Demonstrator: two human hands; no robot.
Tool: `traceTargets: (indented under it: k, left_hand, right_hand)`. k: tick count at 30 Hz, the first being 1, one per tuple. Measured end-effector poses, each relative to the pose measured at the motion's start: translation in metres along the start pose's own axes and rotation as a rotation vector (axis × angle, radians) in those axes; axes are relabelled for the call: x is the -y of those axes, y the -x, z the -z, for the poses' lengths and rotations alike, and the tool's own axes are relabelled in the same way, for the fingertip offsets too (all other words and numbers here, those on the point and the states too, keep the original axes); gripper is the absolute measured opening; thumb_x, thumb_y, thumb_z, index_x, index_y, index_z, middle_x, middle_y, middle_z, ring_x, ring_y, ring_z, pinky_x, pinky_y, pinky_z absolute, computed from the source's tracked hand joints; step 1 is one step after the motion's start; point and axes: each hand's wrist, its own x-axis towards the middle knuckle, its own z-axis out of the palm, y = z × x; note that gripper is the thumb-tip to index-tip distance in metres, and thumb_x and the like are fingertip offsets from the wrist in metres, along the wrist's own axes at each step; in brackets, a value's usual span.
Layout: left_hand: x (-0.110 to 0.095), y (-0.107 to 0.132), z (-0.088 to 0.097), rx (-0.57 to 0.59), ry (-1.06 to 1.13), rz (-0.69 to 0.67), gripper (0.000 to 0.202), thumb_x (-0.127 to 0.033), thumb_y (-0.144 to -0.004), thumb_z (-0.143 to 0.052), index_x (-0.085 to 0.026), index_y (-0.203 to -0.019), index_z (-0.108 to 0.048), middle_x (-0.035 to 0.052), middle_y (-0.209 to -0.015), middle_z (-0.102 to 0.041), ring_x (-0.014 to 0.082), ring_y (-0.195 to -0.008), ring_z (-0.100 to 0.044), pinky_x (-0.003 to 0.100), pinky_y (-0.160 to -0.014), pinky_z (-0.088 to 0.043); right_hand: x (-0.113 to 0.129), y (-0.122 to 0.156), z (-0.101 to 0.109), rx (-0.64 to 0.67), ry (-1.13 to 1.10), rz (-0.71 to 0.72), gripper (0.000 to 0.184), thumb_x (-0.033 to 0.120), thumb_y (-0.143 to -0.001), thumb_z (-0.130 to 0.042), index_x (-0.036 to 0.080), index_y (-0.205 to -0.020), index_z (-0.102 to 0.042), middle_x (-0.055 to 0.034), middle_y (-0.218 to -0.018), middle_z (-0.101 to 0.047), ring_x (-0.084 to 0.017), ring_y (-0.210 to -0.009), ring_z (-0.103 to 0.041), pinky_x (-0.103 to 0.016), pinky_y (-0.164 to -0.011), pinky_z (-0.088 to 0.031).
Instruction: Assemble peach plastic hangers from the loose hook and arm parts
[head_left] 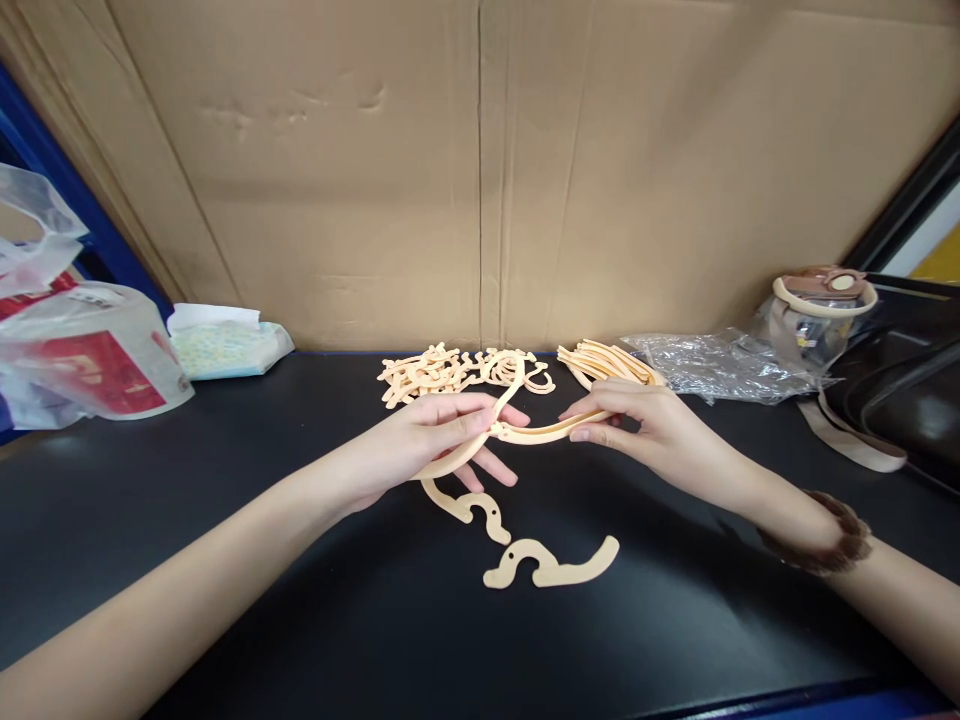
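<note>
A beige plastic folding hanger (546, 435) is held up over the table in both hands, its curved hook rising near the middle. My left hand (431, 435) pinches it at the joint below the hook, the other fingers stretched out behind. My right hand (637, 425) grips the hanger's right arm between thumb and fingers. The far end of the left arm is hidden by my left hand. Below, two flat curved hanger pieces (562, 573) with small holes lie on the table, one partly covered by the left hand.
Behind the hands lie a pile of small beige pieces (426, 374), several hook pieces (538, 378) and a stack of long curved arms (604, 360). At right are crumpled clear plastic (720, 362), a lidded clear cup (814, 315) and a black bag (900, 360). A tissue pack (225, 345) and wrapped roll (112, 350) stand left.
</note>
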Motion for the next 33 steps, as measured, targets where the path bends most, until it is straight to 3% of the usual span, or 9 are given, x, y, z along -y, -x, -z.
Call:
traceTargets:
  k: [10, 15, 19, 24, 29, 33]
  left_hand:
    - [-0.005, 0.0, -0.003, -0.011, -0.049, 0.004, 0.021, -0.038, -0.09, -0.054, -0.022, -0.093, -0.067, 0.0046, -0.088, -0.072, 0.0184, -0.08, -0.071, 0.023, -0.067, -0.054]
    - [0.002, -0.003, -0.004, -0.025, -0.09, -0.05, 0.021, -0.038, -0.09, -0.054, -0.021, -0.094, -0.066, 0.0041, -0.084, -0.07, 0.0197, -0.082, -0.071, 0.023, -0.064, -0.053]
    - [0.005, -0.003, -0.008, -0.076, -0.122, -0.113, 0.021, -0.036, -0.091, -0.051, -0.02, -0.096, -0.065, 0.0031, -0.079, -0.069, 0.0153, -0.07, -0.068, 0.022, -0.06, -0.051]
    - [0.008, -0.005, -0.013, -0.225, -0.214, -0.183, 0.022, -0.039, -0.089, -0.054, -0.019, -0.09, -0.063, 0.0025, -0.073, -0.068, 0.0143, -0.06, -0.064, 0.024, -0.057, -0.049]
    - [0.004, -0.005, -0.018, -0.27, -0.218, -0.161, 0.027, -0.037, -0.091, -0.049, -0.02, -0.1, -0.067, 0.0029, -0.076, -0.069, 0.016, -0.067, -0.065, 0.025, -0.061, -0.049]
    - [-0.001, -0.002, -0.02, -0.293, -0.215, -0.191, 0.035, -0.037, -0.094, -0.042, -0.022, -0.119, -0.062, 0.0043, -0.106, -0.067, 0.0164, -0.081, -0.065, 0.025, -0.067, -0.049]
  right_hand:
    - [-0.001, -0.001, 0.0, 0.029, -0.09, -0.037, 0.021, 0.041, -0.089, -0.057, 0.023, -0.093, -0.068, -0.0029, -0.091, -0.068, -0.018, -0.083, -0.06, -0.03, -0.069, -0.044]
    - [-0.001, -0.001, -0.001, 0.027, -0.11, -0.071, 0.022, 0.041, -0.089, -0.058, 0.022, -0.091, -0.069, -0.0025, -0.088, -0.067, -0.017, -0.078, -0.059, -0.029, -0.066, -0.043]
    - [-0.002, -0.002, -0.001, 0.001, -0.146, -0.083, 0.022, 0.041, -0.088, -0.059, 0.021, -0.089, -0.069, -0.002, -0.085, -0.067, -0.016, -0.075, -0.058, -0.028, -0.065, -0.042]
    - [0.0, -0.002, -0.002, -0.012, -0.171, -0.105, 0.024, 0.043, -0.087, -0.059, 0.021, -0.088, -0.07, -0.0015, -0.082, -0.067, -0.015, -0.071, -0.057, -0.026, -0.062, -0.041]
    - [0.0, -0.002, -0.005, -0.014, -0.231, -0.168, 0.03, 0.048, -0.085, -0.06, 0.02, -0.088, -0.07, -0.0026, -0.084, -0.068, -0.016, -0.074, -0.059, -0.027, -0.064, -0.043]
    - [0.0, -0.002, -0.007, -0.006, -0.304, -0.237, 0.031, 0.048, -0.084, -0.06, 0.019, -0.089, -0.07, -0.0026, -0.088, -0.07, -0.017, -0.077, -0.061, -0.028, -0.069, -0.044]
